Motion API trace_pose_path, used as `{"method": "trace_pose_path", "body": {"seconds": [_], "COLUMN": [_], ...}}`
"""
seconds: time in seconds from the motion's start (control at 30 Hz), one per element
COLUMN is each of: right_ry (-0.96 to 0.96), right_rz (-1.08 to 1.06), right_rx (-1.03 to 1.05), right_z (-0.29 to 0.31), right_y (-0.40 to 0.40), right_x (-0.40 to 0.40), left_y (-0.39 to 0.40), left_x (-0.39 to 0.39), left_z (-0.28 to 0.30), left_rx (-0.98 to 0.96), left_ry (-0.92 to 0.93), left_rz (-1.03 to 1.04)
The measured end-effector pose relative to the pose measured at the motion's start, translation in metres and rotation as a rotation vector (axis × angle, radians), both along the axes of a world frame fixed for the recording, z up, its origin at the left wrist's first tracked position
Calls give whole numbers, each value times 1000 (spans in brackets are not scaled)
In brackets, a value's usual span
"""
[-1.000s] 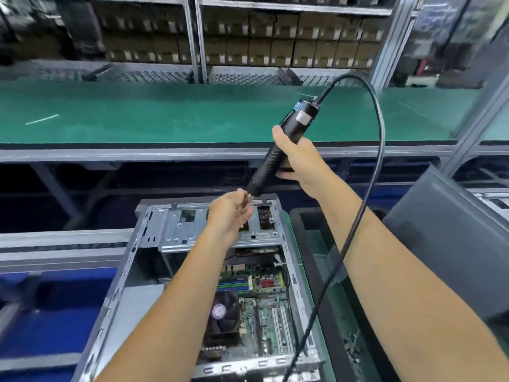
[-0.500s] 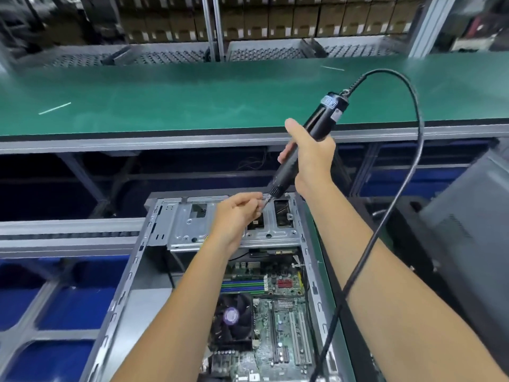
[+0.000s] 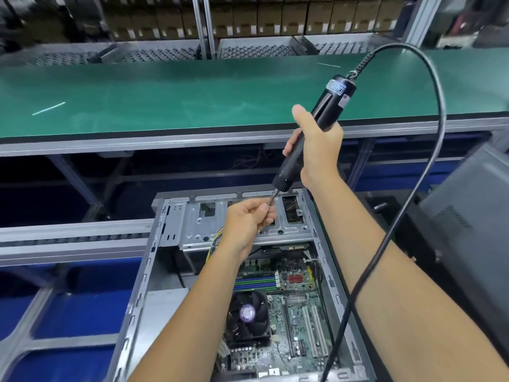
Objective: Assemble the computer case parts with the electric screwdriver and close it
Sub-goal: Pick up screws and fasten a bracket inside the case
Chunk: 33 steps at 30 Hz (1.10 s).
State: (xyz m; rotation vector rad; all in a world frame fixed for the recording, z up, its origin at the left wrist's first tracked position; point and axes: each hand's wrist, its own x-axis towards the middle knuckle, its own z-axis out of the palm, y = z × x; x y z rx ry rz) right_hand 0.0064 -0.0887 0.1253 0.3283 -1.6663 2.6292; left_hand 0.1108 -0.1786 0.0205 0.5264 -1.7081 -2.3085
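Head view, looking down over both forearms. I see the right hand (image 3: pixel 319 146) wrapped around the black body of the electric screwdriver (image 3: pixel 308 136), fingers curled round the barrel and the thumb lying up along it; the tool is tilted, its top leaning up and to the right, its tip pointing down and to the left. A black cable (image 3: pixel 429 150) leaves the top of the tool, arcs over to the right and runs down across the right forearm. My left hand (image 3: pixel 248 224) sits just below the tool's nose, fingers curled together and pinching the thin bit (image 3: pixel 272 199) near its tip; I cannot tell whether a screw is held there. Both hands hover over the far end of the open computer case (image 3: pixel 143 285), which lies with its open side up in the lower centre of the view. Directly under the left hand is the case's silver drive cage (image 3: pixel 192 221). Nearer to me inside the case lie the green motherboard (image 3: pixel 300 326) and the black cooler fan (image 3: pixel 248 315), side by side. A dark grey side panel (image 3: pixel 468 230) stands tilted to the right of the case, apart from it. A green conveyor belt (image 3: pixel 165 100) crosses the view beyond the case
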Motion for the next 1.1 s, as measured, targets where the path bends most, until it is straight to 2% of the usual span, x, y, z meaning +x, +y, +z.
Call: {"method": "trace_pose_path", "body": {"seconds": [0.3,0.63,0.7,0.77,0.87,0.9,1.0,1.03,1.07,1.1], "right_ry": [62,30,22,23,26,29,61,77,91,104], "right_rz": [-28,10,3,-2,-2,-4,-13,-17,-20,-21], "right_rx": [26,18,12,14,17,18,44,59,73,83], "right_z": [-2,-8,-9,-9,-7,-6,-5,-5,-5,-5], "right_y": [-5,2,5,9,13,14,13,11,9,7], "right_x": [10,15,15,14,12,12,14,16,18,20], "left_y": [-1,5,6,5,-4,-11,-19,-17,-14,-10], "left_x": [2,5,6,8,24,30,47,50,50,50], "left_z": [2,6,11,17,31,33,29,18,5,-5], "left_rx": [-93,-189,-260,-421,-659,-652,-575,-570,-550,-464], "left_ry": [39,69,63,30,23,-29,-450,-592,-677,-706], "left_rz": [-36,-109,-150,-135,39,-11,-631,-756,-755,-663]}}
